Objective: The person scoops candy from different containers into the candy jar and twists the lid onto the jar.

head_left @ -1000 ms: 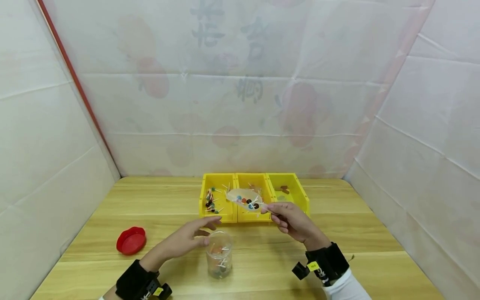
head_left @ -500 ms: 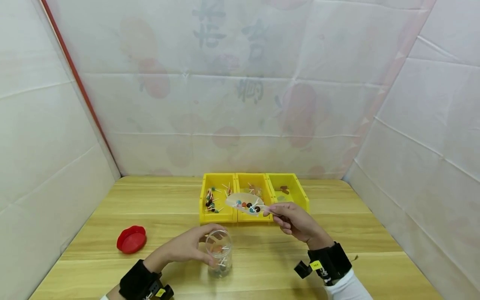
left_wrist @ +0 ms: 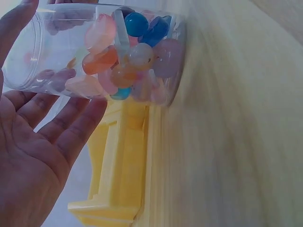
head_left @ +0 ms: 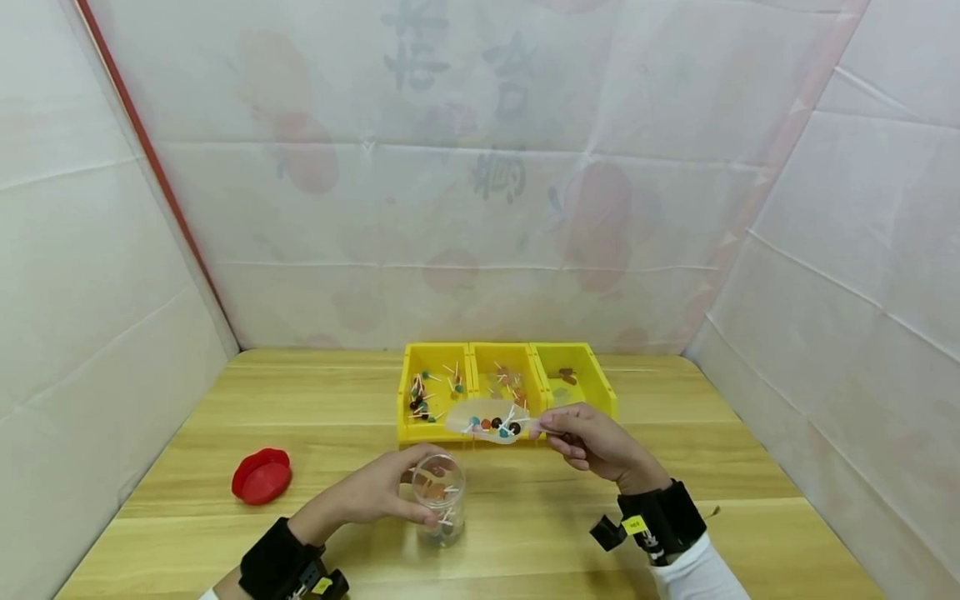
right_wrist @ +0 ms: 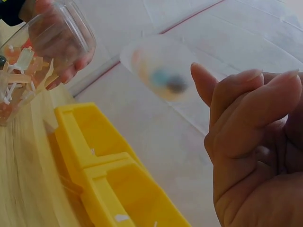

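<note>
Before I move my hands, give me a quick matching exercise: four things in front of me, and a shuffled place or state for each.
Things:
1. Clear jar
2. Scoop
3. Red lid
4. Yellow bins

Places and states:
A. Side by side in a row of three
B. Upright, gripped by the left hand
C. On the table, apart from both hands
D. In the right hand, carrying stick-and-ball pieces

Right pairs: 1-B, 2-D, 3-C, 4-A.

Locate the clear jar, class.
In the head view, the clear jar is left of centre, in the left hand, in front of the yellow bins.
</note>
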The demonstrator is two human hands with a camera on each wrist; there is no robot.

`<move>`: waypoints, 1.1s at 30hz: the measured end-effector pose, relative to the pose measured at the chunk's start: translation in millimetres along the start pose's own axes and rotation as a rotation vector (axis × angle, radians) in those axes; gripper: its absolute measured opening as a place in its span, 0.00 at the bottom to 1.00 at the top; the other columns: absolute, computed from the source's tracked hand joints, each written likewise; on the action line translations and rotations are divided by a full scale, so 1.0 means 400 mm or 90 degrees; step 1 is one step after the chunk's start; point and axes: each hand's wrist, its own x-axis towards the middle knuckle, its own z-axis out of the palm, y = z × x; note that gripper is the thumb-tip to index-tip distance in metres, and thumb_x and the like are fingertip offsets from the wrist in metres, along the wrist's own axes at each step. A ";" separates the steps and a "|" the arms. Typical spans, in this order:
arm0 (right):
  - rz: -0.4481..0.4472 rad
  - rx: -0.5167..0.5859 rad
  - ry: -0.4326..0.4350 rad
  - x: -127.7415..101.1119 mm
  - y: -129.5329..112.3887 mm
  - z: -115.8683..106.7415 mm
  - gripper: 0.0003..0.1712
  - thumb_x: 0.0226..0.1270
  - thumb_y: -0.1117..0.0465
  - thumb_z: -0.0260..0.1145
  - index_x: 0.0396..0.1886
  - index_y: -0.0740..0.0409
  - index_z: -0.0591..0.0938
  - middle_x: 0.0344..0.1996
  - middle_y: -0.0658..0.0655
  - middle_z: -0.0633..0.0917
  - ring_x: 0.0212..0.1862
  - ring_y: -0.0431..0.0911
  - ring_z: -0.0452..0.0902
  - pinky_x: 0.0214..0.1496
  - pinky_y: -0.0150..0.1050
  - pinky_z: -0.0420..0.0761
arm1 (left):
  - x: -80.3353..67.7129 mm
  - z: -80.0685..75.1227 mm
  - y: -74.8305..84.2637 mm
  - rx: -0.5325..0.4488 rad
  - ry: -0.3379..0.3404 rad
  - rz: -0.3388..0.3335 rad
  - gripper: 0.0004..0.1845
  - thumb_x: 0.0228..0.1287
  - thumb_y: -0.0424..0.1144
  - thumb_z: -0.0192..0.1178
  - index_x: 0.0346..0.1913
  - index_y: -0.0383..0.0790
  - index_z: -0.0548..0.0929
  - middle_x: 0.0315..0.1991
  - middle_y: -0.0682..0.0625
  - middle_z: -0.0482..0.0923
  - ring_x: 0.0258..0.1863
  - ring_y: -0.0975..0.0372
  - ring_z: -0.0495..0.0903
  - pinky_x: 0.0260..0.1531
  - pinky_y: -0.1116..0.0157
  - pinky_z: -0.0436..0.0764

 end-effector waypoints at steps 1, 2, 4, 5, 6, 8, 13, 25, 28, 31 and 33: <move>0.003 -0.003 -0.002 0.000 0.000 -0.001 0.20 0.81 0.60 0.47 0.46 0.64 0.85 0.19 0.46 0.72 0.16 0.32 0.61 0.15 0.23 0.67 | 0.001 0.000 0.001 -0.002 0.001 -0.002 0.32 0.60 0.43 0.70 0.66 0.49 0.70 0.60 0.51 0.75 0.59 0.56 0.74 0.57 0.57 0.76; 0.005 -0.007 -0.004 0.000 0.000 -0.001 0.20 0.81 0.60 0.47 0.46 0.63 0.85 0.18 0.46 0.72 0.16 0.32 0.60 0.15 0.23 0.67 | 0.001 -0.001 0.002 -0.003 0.002 -0.004 0.31 0.60 0.43 0.70 0.65 0.50 0.70 0.60 0.51 0.75 0.59 0.56 0.74 0.56 0.58 0.76; 0.010 -0.010 -0.005 0.000 0.000 -0.002 0.20 0.80 0.60 0.48 0.46 0.64 0.85 0.18 0.46 0.72 0.15 0.33 0.60 0.15 0.23 0.67 | 0.002 -0.001 0.004 -0.005 0.004 -0.007 0.31 0.60 0.43 0.71 0.65 0.51 0.71 0.60 0.51 0.75 0.58 0.57 0.75 0.56 0.59 0.76; 0.017 -0.006 -0.004 0.000 0.001 -0.002 0.19 0.80 0.60 0.48 0.45 0.63 0.85 0.18 0.46 0.72 0.15 0.33 0.60 0.15 0.23 0.67 | 0.002 -0.001 0.005 -0.006 0.005 -0.009 0.31 0.60 0.43 0.71 0.65 0.51 0.71 0.60 0.52 0.75 0.58 0.57 0.75 0.56 0.59 0.76; 0.025 -0.001 -0.001 0.000 0.000 -0.002 0.19 0.80 0.59 0.49 0.45 0.64 0.85 0.18 0.46 0.72 0.15 0.33 0.61 0.15 0.24 0.67 | 0.002 -0.001 0.005 -0.005 0.005 -0.010 0.31 0.60 0.43 0.71 0.65 0.51 0.71 0.60 0.52 0.75 0.58 0.57 0.75 0.56 0.59 0.76; 0.033 0.010 0.000 -0.001 -0.002 0.001 0.19 0.80 0.59 0.49 0.45 0.64 0.84 0.18 0.47 0.72 0.15 0.33 0.61 0.15 0.25 0.66 | 0.002 -0.001 0.005 -0.006 0.005 -0.011 0.31 0.60 0.43 0.71 0.65 0.51 0.71 0.60 0.52 0.75 0.58 0.57 0.75 0.56 0.60 0.76; 0.043 0.026 -0.007 0.001 -0.004 0.004 0.20 0.80 0.59 0.48 0.45 0.63 0.85 0.19 0.47 0.74 0.15 0.32 0.62 0.14 0.25 0.65 | 0.003 -0.001 0.003 -0.008 0.001 -0.014 0.32 0.60 0.42 0.70 0.66 0.47 0.70 0.60 0.51 0.75 0.59 0.55 0.74 0.56 0.59 0.76; 0.039 0.010 -0.042 0.007 -0.004 0.003 0.21 0.81 0.61 0.46 0.43 0.62 0.86 0.18 0.46 0.73 0.14 0.32 0.61 0.13 0.25 0.64 | 0.001 -0.006 0.007 0.002 0.004 -0.027 0.36 0.61 0.43 0.70 0.69 0.40 0.67 0.61 0.45 0.75 0.58 0.55 0.75 0.57 0.56 0.76; 0.034 0.008 -0.053 0.008 -0.001 0.003 0.21 0.81 0.62 0.45 0.43 0.62 0.86 0.18 0.46 0.73 0.14 0.33 0.60 0.13 0.25 0.63 | -0.001 -0.006 0.007 0.012 0.008 -0.026 0.37 0.61 0.43 0.70 0.70 0.40 0.65 0.60 0.46 0.75 0.58 0.55 0.75 0.56 0.53 0.76; 0.023 0.007 -0.068 0.006 0.004 0.005 0.22 0.81 0.64 0.43 0.43 0.63 0.85 0.18 0.47 0.72 0.14 0.35 0.58 0.12 0.26 0.62 | -0.002 -0.003 0.004 0.015 0.007 -0.027 0.37 0.60 0.44 0.70 0.70 0.43 0.66 0.60 0.45 0.75 0.57 0.55 0.75 0.56 0.52 0.76; 0.023 0.004 -0.071 0.003 0.005 0.006 0.22 0.81 0.64 0.43 0.43 0.63 0.84 0.18 0.47 0.72 0.14 0.36 0.57 0.12 0.26 0.61 | -0.001 -0.001 0.003 0.014 0.005 -0.028 0.37 0.60 0.45 0.70 0.69 0.45 0.66 0.59 0.45 0.75 0.57 0.54 0.75 0.56 0.53 0.76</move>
